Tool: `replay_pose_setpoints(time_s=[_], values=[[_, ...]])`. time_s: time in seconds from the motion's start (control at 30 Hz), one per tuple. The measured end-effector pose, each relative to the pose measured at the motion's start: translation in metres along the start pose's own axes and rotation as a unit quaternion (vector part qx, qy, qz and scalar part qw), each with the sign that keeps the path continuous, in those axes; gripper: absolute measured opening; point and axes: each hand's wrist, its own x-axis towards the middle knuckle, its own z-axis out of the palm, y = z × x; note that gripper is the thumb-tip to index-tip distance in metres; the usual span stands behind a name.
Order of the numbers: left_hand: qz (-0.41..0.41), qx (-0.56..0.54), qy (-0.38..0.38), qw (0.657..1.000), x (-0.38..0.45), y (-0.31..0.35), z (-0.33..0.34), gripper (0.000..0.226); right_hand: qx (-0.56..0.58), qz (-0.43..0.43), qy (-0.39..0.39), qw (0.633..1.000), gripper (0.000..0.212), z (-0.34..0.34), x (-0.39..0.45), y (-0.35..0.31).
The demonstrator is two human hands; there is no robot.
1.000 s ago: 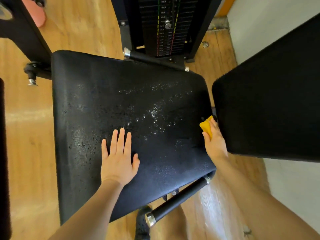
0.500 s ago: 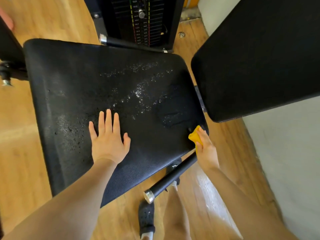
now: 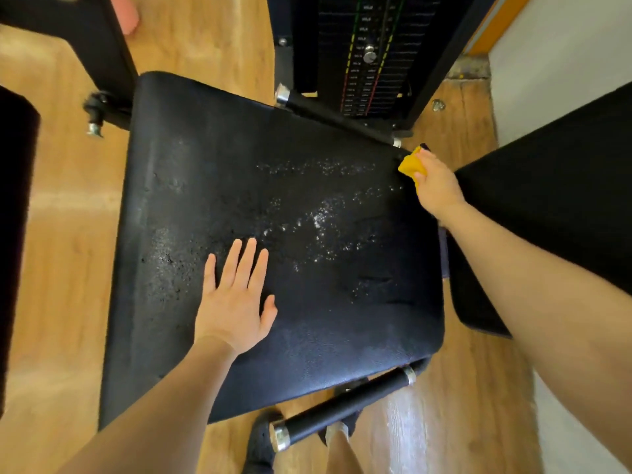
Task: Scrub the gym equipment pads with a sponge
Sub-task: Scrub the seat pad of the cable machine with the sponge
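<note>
The left hand (image 3: 236,302) lies flat, fingers straight, on the black seat pad (image 3: 212,172) at lower centre. The right hand (image 3: 436,186) grips a yellow sponge (image 3: 410,165) against the pad's upper-right corner. White suds (image 3: 321,217) speckle the pad's middle.

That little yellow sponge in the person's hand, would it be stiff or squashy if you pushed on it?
Probably squashy: the yellow sponge looks bunched where the right hand grips it against the black padded seat's far corner. Likely light, since one hand carries it easily. It may be damp and a bit slippery, judging by the foamy specks on the pad.
</note>
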Motion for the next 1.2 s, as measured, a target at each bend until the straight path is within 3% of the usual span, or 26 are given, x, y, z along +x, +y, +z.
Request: replay_pose_setpoints(time_s=[0.1,0.4,0.63,0.83,1.0,1.2], values=[[0.001,0.009,-0.010,1.000,-0.001,0.000,0.000,0.069,-0.011,-0.007,-0.020,1.000,0.050,0.007,0.012,-0.001],[-0.006,0.010,-0.016,1.000,0.000,0.003,0.001,0.070,0.021,-0.005,0.067,0.998,0.053,0.040,-0.039,0.024],[-0.008,-0.001,-0.019,1.000,-0.002,0.004,-0.001,0.071,0.047,-0.034,0.050,0.997,0.052,0.064,-0.137,0.056],[-0.010,-0.006,-0.022,1.000,-0.001,0.003,-0.001,0.072,0.028,-0.030,0.043,0.998,0.052,0.069,-0.152,0.060],[-0.008,-0.008,-0.012,1.000,-0.001,0.001,0.000,0.072,0.047,-0.010,0.063,0.997,0.051,0.083,-0.195,0.059],[-0.002,-0.001,0.001,1.000,-0.001,0.001,0.001,0.068,0.085,0.014,0.034,0.996,0.058,0.102,-0.262,0.063]])
